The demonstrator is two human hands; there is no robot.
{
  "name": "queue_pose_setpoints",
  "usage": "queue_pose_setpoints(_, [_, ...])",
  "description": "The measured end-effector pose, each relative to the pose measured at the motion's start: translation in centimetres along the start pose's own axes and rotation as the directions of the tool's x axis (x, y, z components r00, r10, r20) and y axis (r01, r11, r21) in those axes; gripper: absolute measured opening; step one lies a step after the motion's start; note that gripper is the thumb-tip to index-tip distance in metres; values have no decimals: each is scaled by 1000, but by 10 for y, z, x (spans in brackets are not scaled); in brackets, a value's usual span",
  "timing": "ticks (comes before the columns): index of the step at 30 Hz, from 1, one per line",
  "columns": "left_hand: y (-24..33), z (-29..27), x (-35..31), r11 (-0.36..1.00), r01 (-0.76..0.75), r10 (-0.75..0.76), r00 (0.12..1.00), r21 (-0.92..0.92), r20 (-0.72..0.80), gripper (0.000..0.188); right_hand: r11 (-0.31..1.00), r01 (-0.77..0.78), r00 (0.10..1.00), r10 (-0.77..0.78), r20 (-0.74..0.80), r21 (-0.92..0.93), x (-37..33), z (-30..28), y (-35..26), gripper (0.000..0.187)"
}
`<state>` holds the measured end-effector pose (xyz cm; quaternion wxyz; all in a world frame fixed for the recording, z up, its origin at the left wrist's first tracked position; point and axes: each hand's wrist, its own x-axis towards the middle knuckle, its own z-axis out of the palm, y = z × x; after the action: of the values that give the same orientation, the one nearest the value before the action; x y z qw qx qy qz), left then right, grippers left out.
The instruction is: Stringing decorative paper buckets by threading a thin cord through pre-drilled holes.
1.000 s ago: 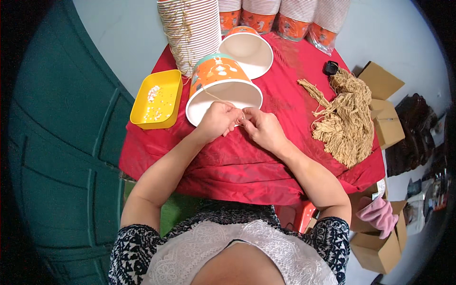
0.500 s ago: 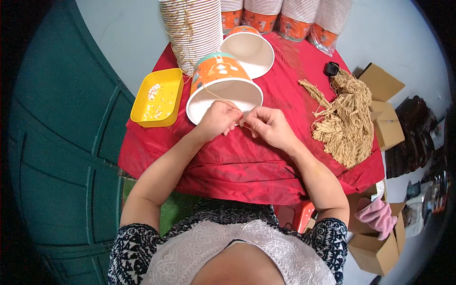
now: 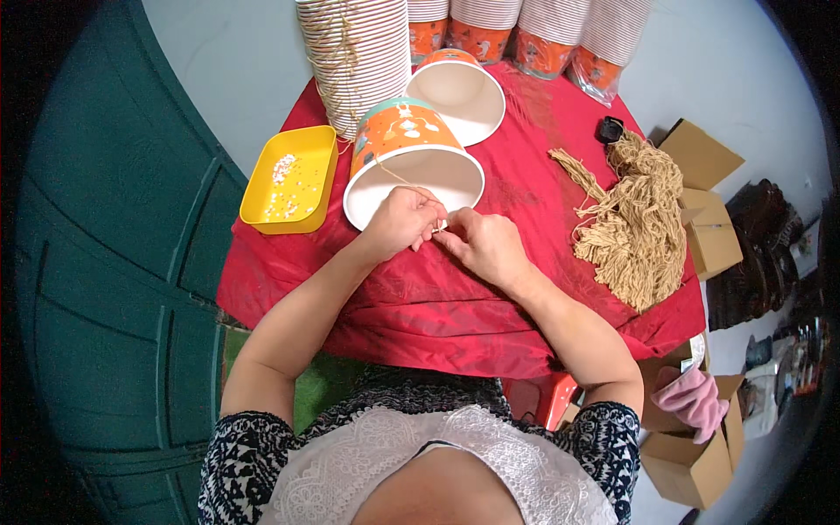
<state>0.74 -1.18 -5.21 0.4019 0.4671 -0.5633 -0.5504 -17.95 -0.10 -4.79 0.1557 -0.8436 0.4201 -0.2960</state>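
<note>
An orange paper bucket (image 3: 407, 131) lies on its side on the table, its white mouth toward me. A thin tan string (image 3: 391, 171) runs from the bucket's side across its mouth to my fingers. My left hand (image 3: 407, 219) is closed on the string in front of the rim. Close beside it, my right hand (image 3: 486, 245) pinches the string's end with thumb and forefinger. The fingertips of both hands nearly meet, and a small loop of string shows between them. Behind, a second bucket (image 3: 457, 94) also lies on its side.
At left stands a yellow tray (image 3: 254, 203) with small white pieces. A tall stack of buckets (image 3: 359, 66) rises behind it, and several more stacks line the wall. A bundle of tan strings (image 3: 643, 227) lies at right on the red tablecloth (image 3: 525, 324). Cardboard boxes (image 3: 691, 464) sit beyond.
My right hand has turned and moved slightly left and down, its fingers now lower against the left fingertips. The left hand and the bucket stay in place.
</note>
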Motion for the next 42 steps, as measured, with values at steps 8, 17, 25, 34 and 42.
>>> queue_pose_setpoints(8, [1,0,0,999,26,-26,1000,-38,12,14,994,-7,1000,5,-19,-111,-1,-3,6,14])
queue_pose_setpoints(17, [-7,-5,3,997,-46,40,996,69,77,18,930,36,998,-17,-55,367,8,12,3,38])
queue_pose_setpoints(25, [5,6,-1,997,-71,66,991,39,117,17,491,-306,949,93,300,815,14,-13,-6,20])
queue_pose_setpoints(34, [2,1,-3,999,-17,15,998,43,65,11,807,-335,937,230,263,487,8,-43,-6,18])
queue_pose_setpoints(42, [2,2,-1,997,-11,7,998,71,54,13,935,-187,981,165,98,302,9,-61,3,29])
